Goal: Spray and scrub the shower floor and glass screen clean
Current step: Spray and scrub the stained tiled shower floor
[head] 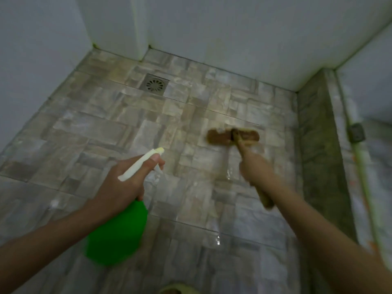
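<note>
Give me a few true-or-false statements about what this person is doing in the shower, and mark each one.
1. The left hand holds a green spray bottle. True.
2. The right hand grips a sponge. False: it grips the handle of a scrub brush.
3. The brush's head is down on the tiled floor. True.
4. The floor drain lies right under the brush. False: the drain is apart from it, nearer the back wall and off to the left.
5. The floor is dry all over. False: wet patches shine on the tiles below the brush.
</note>
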Demonstrator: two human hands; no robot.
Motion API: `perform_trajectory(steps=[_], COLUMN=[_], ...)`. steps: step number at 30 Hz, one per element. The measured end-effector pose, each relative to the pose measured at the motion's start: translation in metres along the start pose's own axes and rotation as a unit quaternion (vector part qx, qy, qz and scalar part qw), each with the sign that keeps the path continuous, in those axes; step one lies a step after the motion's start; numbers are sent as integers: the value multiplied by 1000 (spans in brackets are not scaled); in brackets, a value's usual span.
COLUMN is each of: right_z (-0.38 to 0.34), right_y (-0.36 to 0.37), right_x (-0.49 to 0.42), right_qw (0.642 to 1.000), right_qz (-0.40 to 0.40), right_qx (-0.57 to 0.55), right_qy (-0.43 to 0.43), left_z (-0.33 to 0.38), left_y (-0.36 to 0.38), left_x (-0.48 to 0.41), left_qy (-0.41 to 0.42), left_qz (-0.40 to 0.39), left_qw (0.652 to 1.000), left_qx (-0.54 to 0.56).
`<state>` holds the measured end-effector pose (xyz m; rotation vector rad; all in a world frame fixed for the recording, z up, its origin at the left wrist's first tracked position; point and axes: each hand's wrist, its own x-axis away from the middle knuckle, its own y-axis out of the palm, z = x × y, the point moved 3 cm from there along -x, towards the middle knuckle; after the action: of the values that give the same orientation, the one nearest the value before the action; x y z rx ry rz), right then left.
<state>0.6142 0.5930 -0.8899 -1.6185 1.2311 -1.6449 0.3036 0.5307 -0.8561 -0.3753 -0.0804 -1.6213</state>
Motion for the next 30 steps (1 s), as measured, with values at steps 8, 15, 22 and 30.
perform_trajectory(steps=[8, 15, 22, 30], right_z=[59, 118, 128, 149], right_y=[42, 42, 55, 5], right_x=[88, 120, 136, 23], right_qw=[999, 996, 993, 986], right_qz=[-10, 17, 8, 61], right_qx=[13, -50, -53, -100], right_qy=[38, 77, 103, 115], left_z=[9, 14, 36, 52], left_y=[47, 72, 90, 89], left_x=[0, 10, 6, -16], left_qy=[6, 20, 37, 63], left_qz=[-42, -97, -142, -145], left_qw=[999, 994, 987, 983], left_qx=[-13, -45, -69, -95])
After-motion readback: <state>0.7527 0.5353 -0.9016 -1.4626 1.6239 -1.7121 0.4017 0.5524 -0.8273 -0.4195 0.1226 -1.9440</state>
